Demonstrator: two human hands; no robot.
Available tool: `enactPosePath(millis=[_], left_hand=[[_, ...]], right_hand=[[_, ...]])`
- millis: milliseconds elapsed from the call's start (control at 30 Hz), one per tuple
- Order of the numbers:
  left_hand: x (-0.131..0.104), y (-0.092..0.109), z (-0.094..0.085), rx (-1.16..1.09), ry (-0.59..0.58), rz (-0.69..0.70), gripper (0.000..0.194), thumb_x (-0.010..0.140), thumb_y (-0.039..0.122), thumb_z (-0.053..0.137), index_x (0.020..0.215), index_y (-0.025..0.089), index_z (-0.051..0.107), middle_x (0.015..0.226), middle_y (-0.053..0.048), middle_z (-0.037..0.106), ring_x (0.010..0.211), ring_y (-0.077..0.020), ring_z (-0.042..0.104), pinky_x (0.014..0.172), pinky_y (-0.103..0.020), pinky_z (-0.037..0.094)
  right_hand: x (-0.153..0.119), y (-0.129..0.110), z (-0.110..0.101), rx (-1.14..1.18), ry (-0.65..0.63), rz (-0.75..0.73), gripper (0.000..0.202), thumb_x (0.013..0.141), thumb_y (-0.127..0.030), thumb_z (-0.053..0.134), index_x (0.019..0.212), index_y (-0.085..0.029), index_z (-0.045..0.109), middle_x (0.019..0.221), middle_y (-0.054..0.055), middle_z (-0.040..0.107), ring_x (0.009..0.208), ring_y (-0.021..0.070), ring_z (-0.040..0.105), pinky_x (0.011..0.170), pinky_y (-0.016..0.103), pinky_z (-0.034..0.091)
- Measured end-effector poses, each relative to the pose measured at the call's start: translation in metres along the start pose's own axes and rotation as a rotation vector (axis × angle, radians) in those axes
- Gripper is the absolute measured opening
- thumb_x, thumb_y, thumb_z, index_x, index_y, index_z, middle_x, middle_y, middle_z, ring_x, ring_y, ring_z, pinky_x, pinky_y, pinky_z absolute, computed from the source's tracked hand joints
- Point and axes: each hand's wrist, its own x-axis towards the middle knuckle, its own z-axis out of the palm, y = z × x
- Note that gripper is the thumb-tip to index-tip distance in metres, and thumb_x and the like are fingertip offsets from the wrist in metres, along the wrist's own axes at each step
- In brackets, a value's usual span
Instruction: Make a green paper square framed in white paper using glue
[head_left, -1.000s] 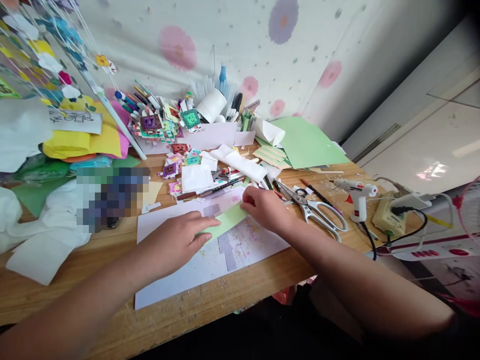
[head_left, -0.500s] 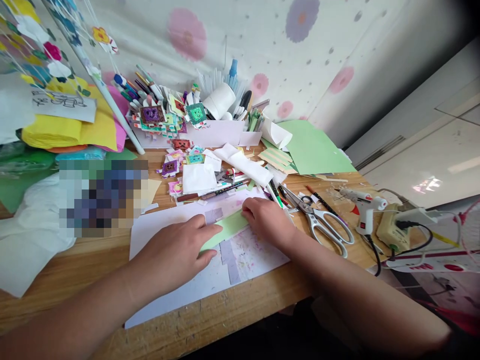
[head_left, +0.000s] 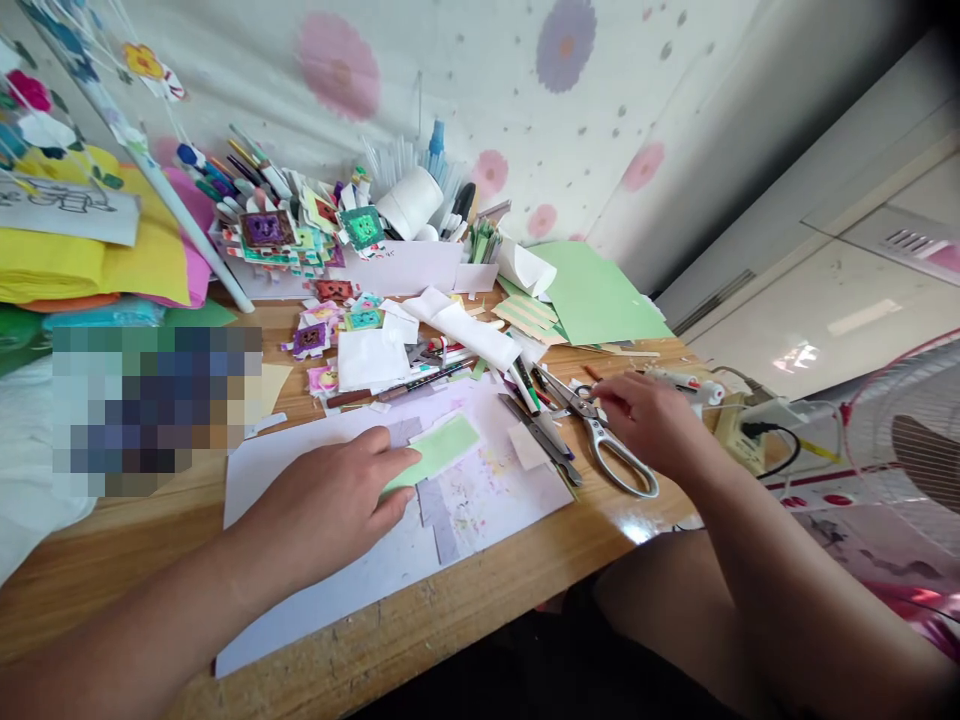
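Observation:
A pale green paper strip [head_left: 446, 445] with a white border lies tilted on the white board [head_left: 300, 580]. My left hand [head_left: 337, 495] is closed at its near end, the strip between index finger and thumb. Over to the right, my right hand [head_left: 660, 420] is above the silver scissors [head_left: 621, 462], with its fingers curled together. Whatever those fingers may hold is hidden; a brown pencil tip [head_left: 592, 372] shows just beyond them. Between the hands, a craft knife [head_left: 541, 440] and a marker [head_left: 541, 408] lie at the board's right side, near a small cream paper piece [head_left: 529, 447].
A white glue gun [head_left: 686, 383] and a power strip [head_left: 739, 440] are beyond my right hand. Paper scraps [head_left: 373, 360], green sheets [head_left: 607, 290] and a box of pens [head_left: 405, 268] line the back. A fan [head_left: 922, 440] stands at the right.
My right hand has left the strip's far end and moved right, to the scissors and glue gun. The left hand still grips the strip. The view has turned rightward.

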Motion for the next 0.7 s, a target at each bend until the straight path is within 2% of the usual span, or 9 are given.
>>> enactPosePath(millis=[100, 200, 333, 433, 500, 567, 633, 700], left_hand=[[0.0, -0.001, 0.003, -0.028, 0.054, 0.017, 0.035, 0.09, 0.035, 0.04, 0.113, 0.028, 0.066, 0.092, -0.006, 0.061, 0.075, -0.0219, 0.062, 0.064, -0.032, 0.044], [0.001, -0.002, 0.005, -0.048, 0.096, 0.038, 0.034, 0.09, 0.036, 0.042, 0.112, 0.031, 0.066, 0.092, -0.005, 0.062, 0.075, -0.0209, 0.062, 0.065, -0.031, 0.044], [0.002, -0.003, 0.006, -0.035, 0.119, 0.034, 0.034, 0.089, 0.038, 0.042, 0.112, 0.032, 0.067, 0.092, -0.005, 0.063, 0.075, -0.0213, 0.063, 0.064, -0.03, 0.044], [0.002, -0.005, 0.006, -0.034, 0.119, 0.028, 0.035, 0.089, 0.038, 0.042, 0.113, 0.031, 0.067, 0.092, -0.005, 0.063, 0.074, -0.0212, 0.062, 0.064, -0.03, 0.044], [0.002, -0.005, 0.006, -0.033, 0.116, 0.027, 0.035, 0.089, 0.038, 0.042, 0.112, 0.031, 0.068, 0.091, -0.005, 0.063, 0.073, -0.0207, 0.062, 0.063, -0.03, 0.044], [0.002, -0.004, 0.005, -0.025, 0.103, 0.026, 0.035, 0.09, 0.037, 0.042, 0.112, 0.03, 0.068, 0.091, -0.005, 0.063, 0.073, -0.0205, 0.062, 0.063, -0.03, 0.044], [0.002, -0.003, 0.004, -0.01, 0.078, 0.023, 0.035, 0.09, 0.037, 0.041, 0.113, 0.03, 0.067, 0.092, -0.005, 0.063, 0.073, -0.0209, 0.062, 0.063, -0.03, 0.044], [0.003, -0.002, 0.003, 0.009, 0.053, 0.021, 0.035, 0.091, 0.036, 0.041, 0.113, 0.029, 0.067, 0.093, -0.005, 0.063, 0.075, -0.0215, 0.063, 0.064, -0.031, 0.044]], right_hand=[[-0.029, 0.031, 0.003, -0.131, -0.214, 0.169, 0.031, 0.083, -0.017, 0.048, 0.11, -0.015, 0.064, 0.102, 0.011, 0.069, 0.087, 0.0251, 0.065, 0.073, 0.032, 0.045], [-0.044, 0.038, 0.014, -0.151, -0.312, 0.209, 0.043, 0.081, -0.019, 0.05, 0.123, -0.018, 0.056, 0.108, 0.011, 0.068, 0.092, 0.0258, 0.065, 0.075, 0.032, 0.044], [-0.045, 0.036, 0.023, -0.137, -0.279, 0.262, 0.051, 0.078, -0.023, 0.052, 0.129, -0.019, 0.053, 0.097, 0.01, 0.069, 0.084, 0.025, 0.064, 0.068, 0.03, 0.043], [-0.045, 0.039, 0.021, -0.023, -0.151, 0.311, 0.055, 0.072, -0.02, 0.056, 0.127, -0.021, 0.054, 0.092, 0.006, 0.066, 0.077, 0.0212, 0.061, 0.068, 0.03, 0.043], [-0.05, 0.038, 0.016, 0.152, -0.021, 0.361, 0.054, 0.071, -0.023, 0.059, 0.125, -0.024, 0.055, 0.087, 0.003, 0.062, 0.073, 0.0187, 0.058, 0.069, 0.031, 0.044], [-0.06, 0.031, 0.01, 0.478, 0.018, 0.41, 0.056, 0.074, -0.032, 0.063, 0.128, -0.025, 0.05, 0.078, 0.0, 0.054, 0.065, 0.0159, 0.054, 0.066, 0.031, 0.046], [-0.074, 0.016, 0.005, 0.883, -0.111, 0.404, 0.062, 0.078, -0.046, 0.062, 0.132, -0.026, 0.04, 0.074, -0.003, 0.047, 0.055, 0.0126, 0.048, 0.061, 0.031, 0.048], [-0.09, -0.004, 0.001, 1.155, -0.35, 0.312, 0.061, 0.083, -0.058, 0.053, 0.131, -0.026, 0.037, 0.077, -0.002, 0.05, 0.056, 0.0128, 0.049, 0.062, 0.032, 0.049]])
